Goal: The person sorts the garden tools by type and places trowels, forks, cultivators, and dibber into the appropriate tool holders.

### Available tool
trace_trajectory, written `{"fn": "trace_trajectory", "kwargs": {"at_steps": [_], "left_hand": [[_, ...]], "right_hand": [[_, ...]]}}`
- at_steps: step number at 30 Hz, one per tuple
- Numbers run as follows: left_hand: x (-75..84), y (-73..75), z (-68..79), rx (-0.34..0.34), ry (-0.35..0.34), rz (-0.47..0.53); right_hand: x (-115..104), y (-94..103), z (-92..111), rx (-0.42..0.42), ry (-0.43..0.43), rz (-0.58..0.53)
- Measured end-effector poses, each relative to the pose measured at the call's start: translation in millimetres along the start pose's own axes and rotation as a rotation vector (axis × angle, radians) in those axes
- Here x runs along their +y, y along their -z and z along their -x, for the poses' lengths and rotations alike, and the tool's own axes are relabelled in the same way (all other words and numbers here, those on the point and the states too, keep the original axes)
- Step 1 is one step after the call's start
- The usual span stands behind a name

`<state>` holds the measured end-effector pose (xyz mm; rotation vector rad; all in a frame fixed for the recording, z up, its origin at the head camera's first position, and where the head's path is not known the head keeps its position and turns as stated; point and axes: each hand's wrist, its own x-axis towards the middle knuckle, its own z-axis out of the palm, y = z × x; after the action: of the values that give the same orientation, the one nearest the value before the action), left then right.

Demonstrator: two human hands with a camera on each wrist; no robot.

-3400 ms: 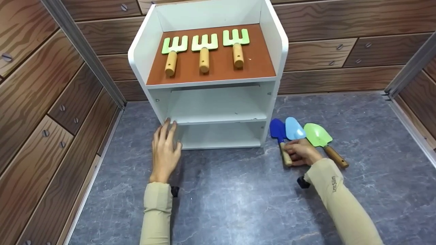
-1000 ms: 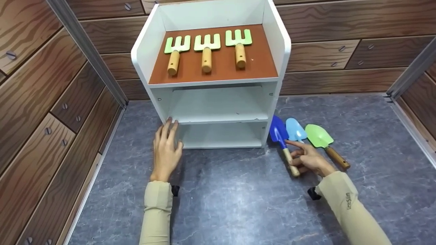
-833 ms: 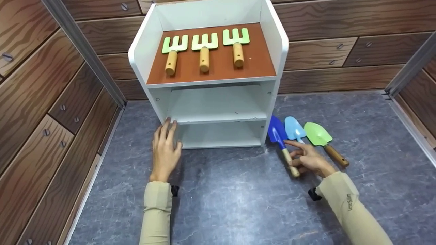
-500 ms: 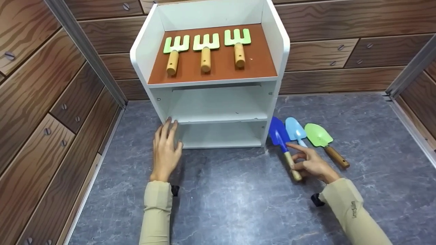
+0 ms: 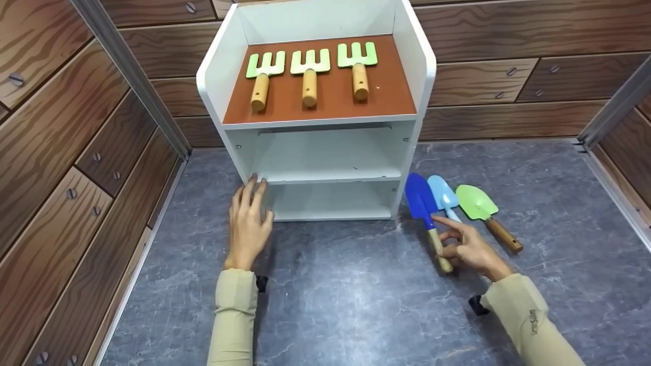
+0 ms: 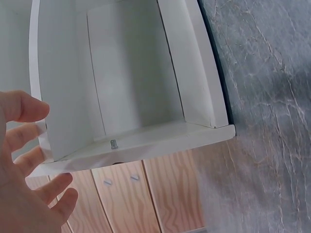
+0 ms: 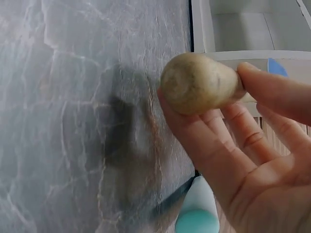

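Observation:
In the head view my right hand (image 5: 475, 251) holds a dark blue trowel (image 5: 421, 195) by its pale wooden handle, thumb against it and index finger stretched toward the blade's neck. The right wrist view shows the rounded handle end (image 7: 194, 85) between thumb and fingers, raised over the floor. A light blue trowel (image 5: 442, 192) lies just right of it, its handle partly behind my hand. Farther right is a green trowel (image 5: 476, 202) with a brown handle. My left hand (image 5: 246, 231) rests, fingers extended, at the left side panel of the white shelf unit (image 5: 320, 122).
Three green hand forks, left (image 5: 260, 91), middle (image 5: 309, 86) and right (image 5: 359, 81), lie in a row on the unit's brown top. Two white compartments sit below. Wood-patterned walls (image 5: 508, 30) enclose the grey marbled floor (image 5: 325, 305).
My right hand has drawn the dark blue trowel toward me and slightly right, its handle lifting from the floor. The left hand, forks and other trowels stay put.

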<state>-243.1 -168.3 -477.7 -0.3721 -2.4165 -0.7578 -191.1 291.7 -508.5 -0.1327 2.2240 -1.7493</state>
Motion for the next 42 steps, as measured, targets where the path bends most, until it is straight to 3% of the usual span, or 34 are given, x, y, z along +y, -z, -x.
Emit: {"fn": "trace_trajectory", "kwargs": {"at_steps": [16, 33, 42], "left_hand": [[-0.6, 0.1, -1.0, -0.018, 0.006, -0.011], [-3.2, -4.9, -0.2, 0.05, -0.079, -0.157], [-4.1, -6.6, 0.8, 0.067, -0.082, -0.15]], "right_hand": [[5, -2.9, 2, 0.023, 0.1, -0.001], [0, -7.1, 2, 0.014, 0.195, 0.038], [-1, -10.9, -1, -0.021, 0.292, 0.064]]}}
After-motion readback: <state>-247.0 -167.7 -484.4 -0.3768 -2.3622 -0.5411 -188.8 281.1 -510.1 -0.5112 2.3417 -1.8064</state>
